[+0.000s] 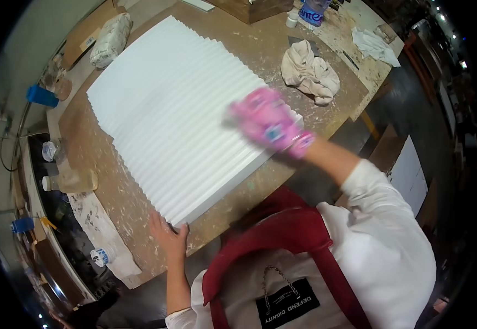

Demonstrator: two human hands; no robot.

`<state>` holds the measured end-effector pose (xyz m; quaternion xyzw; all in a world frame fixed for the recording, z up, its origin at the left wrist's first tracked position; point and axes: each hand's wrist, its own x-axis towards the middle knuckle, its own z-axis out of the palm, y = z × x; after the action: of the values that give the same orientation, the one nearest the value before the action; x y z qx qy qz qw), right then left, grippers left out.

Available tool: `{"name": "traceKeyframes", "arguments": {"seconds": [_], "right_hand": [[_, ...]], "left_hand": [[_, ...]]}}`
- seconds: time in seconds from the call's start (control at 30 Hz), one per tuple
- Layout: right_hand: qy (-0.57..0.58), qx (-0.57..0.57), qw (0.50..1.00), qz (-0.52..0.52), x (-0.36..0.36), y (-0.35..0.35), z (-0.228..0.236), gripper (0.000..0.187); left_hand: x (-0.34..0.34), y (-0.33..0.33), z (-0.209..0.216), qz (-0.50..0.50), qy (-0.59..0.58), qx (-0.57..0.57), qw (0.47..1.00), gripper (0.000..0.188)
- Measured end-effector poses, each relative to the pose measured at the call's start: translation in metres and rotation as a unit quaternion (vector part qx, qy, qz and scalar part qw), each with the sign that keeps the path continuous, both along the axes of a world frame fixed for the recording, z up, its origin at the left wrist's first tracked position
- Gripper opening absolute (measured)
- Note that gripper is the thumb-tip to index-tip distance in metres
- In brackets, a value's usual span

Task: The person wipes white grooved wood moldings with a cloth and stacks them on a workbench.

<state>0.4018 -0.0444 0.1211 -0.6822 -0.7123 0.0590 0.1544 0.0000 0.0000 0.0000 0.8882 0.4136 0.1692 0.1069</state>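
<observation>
Workbench (93, 148) (white-flecked), ribbed panel (178, 115) atop, dim floor (405, 107) beyond

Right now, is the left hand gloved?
No: the left hand is bare at the near corner of the ribbed white panel; only the right hand wears a pink patterned glove.

panel (178, 109) white, ridge-striped; glove (266, 118) pink, teal patch; table (244, 38) brown, white-flecked; cloth (309, 71) beige; straps (341, 285) dark red
</observation>
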Motion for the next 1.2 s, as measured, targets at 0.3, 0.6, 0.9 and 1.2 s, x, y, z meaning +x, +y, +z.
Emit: {"name": "traceKeyframes", "arguments": {"seconds": [0.3,0.6,0.9,1.2], "right_hand": [[-0.069,0.026,0.974,-0.216,0.146,0.006,-0.018,0.041],[-0.151,0.17,0.973,-0.042,0.137,0.022,-0.044,0.025],[-0.185,0.1,0.975,-0.065,0.13,0.07,-0.038,0.035],[0.193,0.164,0.948,-0.193,0.169,0.103,-0.047,0.036]], "left_hand": [[0.003,-0.003,0.005,-0.01,-0.012,0.002,1.0,0.077],[0.008,-0.003,0.002,-0.009,-0.01,0.01,1.0,0.086],[0.014,-0.006,0.02,0.037,0.023,-0.019,0.999,0.082],[0.023,-0.001,0.024,0.023,0.037,-0.013,0.999,0.084]]}}
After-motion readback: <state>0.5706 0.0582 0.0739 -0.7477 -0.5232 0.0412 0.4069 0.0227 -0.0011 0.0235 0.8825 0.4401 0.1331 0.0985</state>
